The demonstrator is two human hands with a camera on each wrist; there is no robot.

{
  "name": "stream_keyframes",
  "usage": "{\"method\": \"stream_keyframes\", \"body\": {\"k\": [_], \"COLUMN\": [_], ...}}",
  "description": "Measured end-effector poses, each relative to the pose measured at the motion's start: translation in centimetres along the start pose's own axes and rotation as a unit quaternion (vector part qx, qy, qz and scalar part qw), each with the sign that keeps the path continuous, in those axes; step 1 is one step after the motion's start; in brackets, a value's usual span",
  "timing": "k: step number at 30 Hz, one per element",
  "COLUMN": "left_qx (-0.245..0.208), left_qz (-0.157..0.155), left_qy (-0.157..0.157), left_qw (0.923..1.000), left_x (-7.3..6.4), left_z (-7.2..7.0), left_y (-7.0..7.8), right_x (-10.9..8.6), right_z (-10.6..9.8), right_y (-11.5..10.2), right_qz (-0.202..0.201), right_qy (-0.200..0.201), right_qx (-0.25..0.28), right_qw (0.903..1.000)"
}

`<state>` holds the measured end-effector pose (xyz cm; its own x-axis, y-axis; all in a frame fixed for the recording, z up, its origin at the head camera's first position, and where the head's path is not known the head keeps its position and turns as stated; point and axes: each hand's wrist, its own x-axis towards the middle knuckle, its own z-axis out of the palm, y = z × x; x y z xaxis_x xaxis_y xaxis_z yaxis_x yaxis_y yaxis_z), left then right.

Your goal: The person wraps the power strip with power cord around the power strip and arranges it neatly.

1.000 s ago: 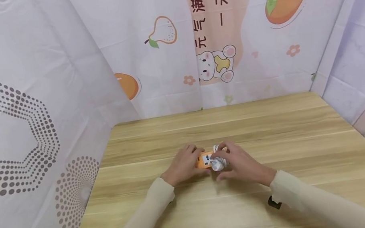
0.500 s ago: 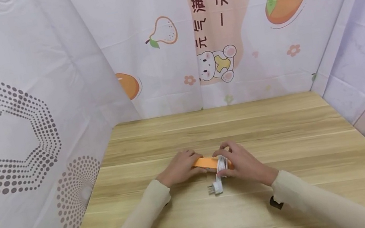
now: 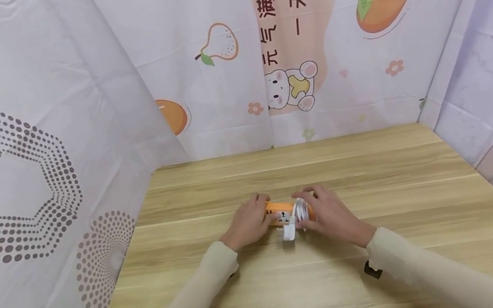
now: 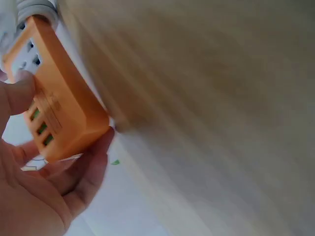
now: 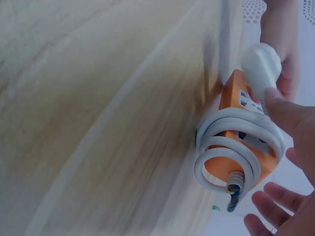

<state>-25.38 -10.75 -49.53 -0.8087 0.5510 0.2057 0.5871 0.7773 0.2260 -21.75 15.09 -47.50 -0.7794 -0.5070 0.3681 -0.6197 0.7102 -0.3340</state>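
An orange power strip (image 3: 279, 206) with white socket faces is held just over the table, a hand at each end. My left hand (image 3: 250, 223) grips its left end, thumb on the socket side and fingers behind the end of the casing (image 4: 74, 105). White power cord (image 3: 302, 210) is looped several times round the right end. My right hand (image 3: 332, 216) holds the coil there; its thumb presses by the neck of the white plug (image 5: 261, 64), while other fingers curve apart from the strip. A ribbed sleeve (image 5: 236, 180) with bluish and yellowish strands shows at the strip's end.
The wood-grain table (image 3: 232, 299) stretches around both hands. Behind it hangs a printed curtain (image 3: 217, 98), with another patterned curtain (image 3: 82, 95) along the left side. A black band (image 3: 372, 270) shows under the right sleeve.
The strip was tipped so a plain side faced up, and its socket face shows again. The plug hung lower half a second ago; now it has come up close beside the strip.
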Motion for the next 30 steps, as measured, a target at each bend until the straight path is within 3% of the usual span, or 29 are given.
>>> {"method": "stream_keyframes", "body": {"k": [4,14,20,30], "left_qx": [-0.032,-0.052,-0.084,-0.097], "left_qz": [-0.04,-0.074,-0.074,-0.04], "left_qy": [0.003,0.003,-0.002,0.005], "left_qw": [0.9987,0.9959,0.9938,0.9945], "left_x": [0.5,0.2,-0.4,-0.8], "left_z": [0.0,-0.4,-0.6,-1.0], "left_y": [0.4,0.7,0.4,0.0], "right_x": [0.1,-0.1,-0.1,-0.6], "right_z": [-0.2,-0.2,-0.3,-0.1], "right_y": [0.4,0.7,0.8,1.0], "right_qz": [0.028,0.036,0.048,0.011], "right_qy": [-0.005,-0.014,-0.022,-0.035], "right_qx": [0.008,0.039,0.045,0.042], "right_qw": [0.9996,0.9985,0.9976,0.9984]}}
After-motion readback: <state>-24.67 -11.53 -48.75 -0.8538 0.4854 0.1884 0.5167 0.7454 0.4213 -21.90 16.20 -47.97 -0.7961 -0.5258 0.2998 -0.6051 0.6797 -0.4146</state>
